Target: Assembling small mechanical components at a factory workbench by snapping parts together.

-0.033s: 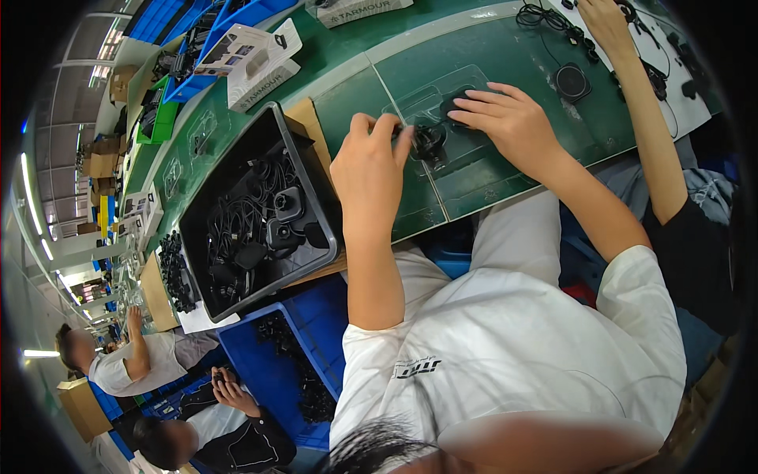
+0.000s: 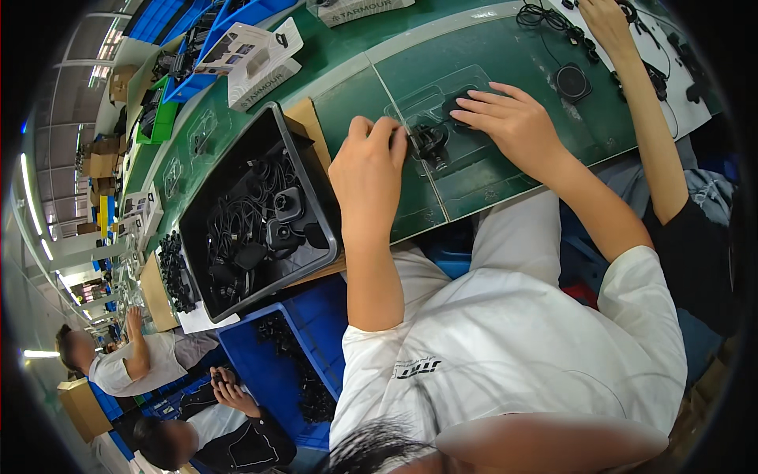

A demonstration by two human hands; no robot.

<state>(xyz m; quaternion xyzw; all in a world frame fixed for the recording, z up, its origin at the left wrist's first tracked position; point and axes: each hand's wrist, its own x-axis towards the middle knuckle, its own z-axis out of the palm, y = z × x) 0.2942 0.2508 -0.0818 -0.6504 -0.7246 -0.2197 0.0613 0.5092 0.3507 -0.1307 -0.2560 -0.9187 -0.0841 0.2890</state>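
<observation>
A clear plastic tray (image 2: 430,99) lies on the green work table before me. In its right part sits a dark rounded device (image 2: 455,103), partly covered by my right hand (image 2: 517,126), whose fingers stretch over it rather than wrap round it. A bundled black cable (image 2: 430,142) rests at the tray's left part. Beside that cable, at the tray's left edge, my left hand (image 2: 367,162) is closed in a pinch. What its thumb and fingertips hold is too small and hidden to name.
Left of me stands a black bin (image 2: 272,126) of cables and small cameras, above a blue crate (image 2: 316,340). An open white box (image 2: 264,67) stands beyond. A round black device (image 2: 571,82) lies rightward, near a co-worker's arm (image 2: 651,134). Two other people sit at far left.
My left hand's fingers and thumb have drawn slightly closer together beside the cable. The right hand has barely shifted to the right over the device.
</observation>
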